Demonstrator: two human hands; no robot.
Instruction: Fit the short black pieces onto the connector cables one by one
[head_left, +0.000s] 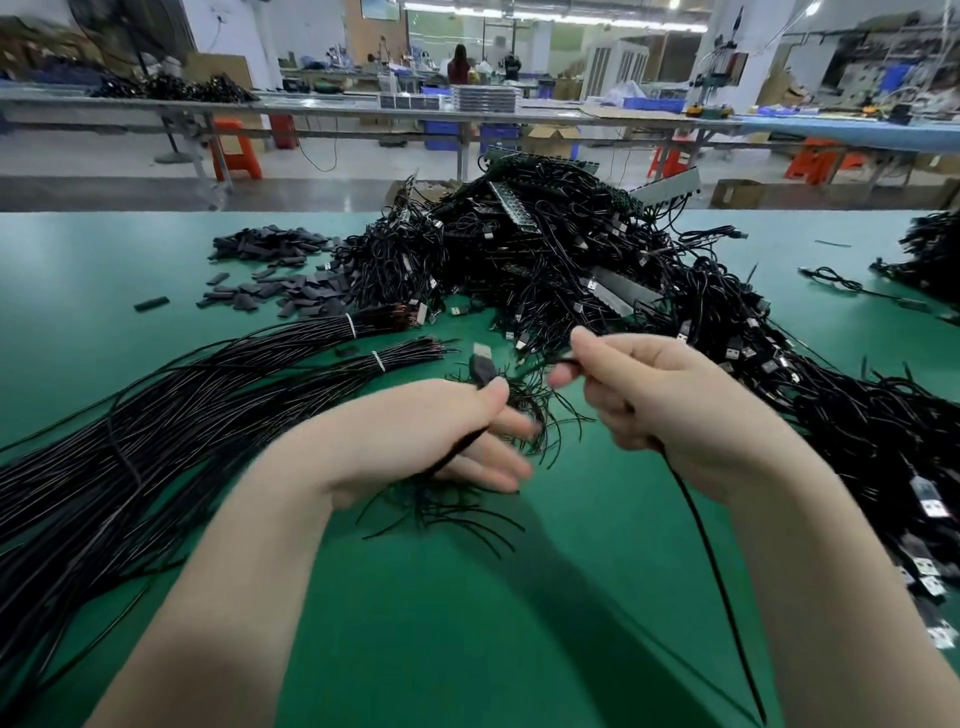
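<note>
Centre frame: left hand (457, 431) pinches connector cable (482, 366) | right hand (660, 395) grips cable end (563, 359) | advice: hold the end steady, then slide on a short black piece (151, 304).

So the short black pieces (280, 275) are flat little dark sleeves, dumped in a loose heap at about 11 o'clock on the green desk (467, 597), a few strays off to the side. One connector cable (483, 366) has its USB plug pointing up, near center. The rest sit tangled in a huge pile (571, 260) around 1 o'clock.
</note>
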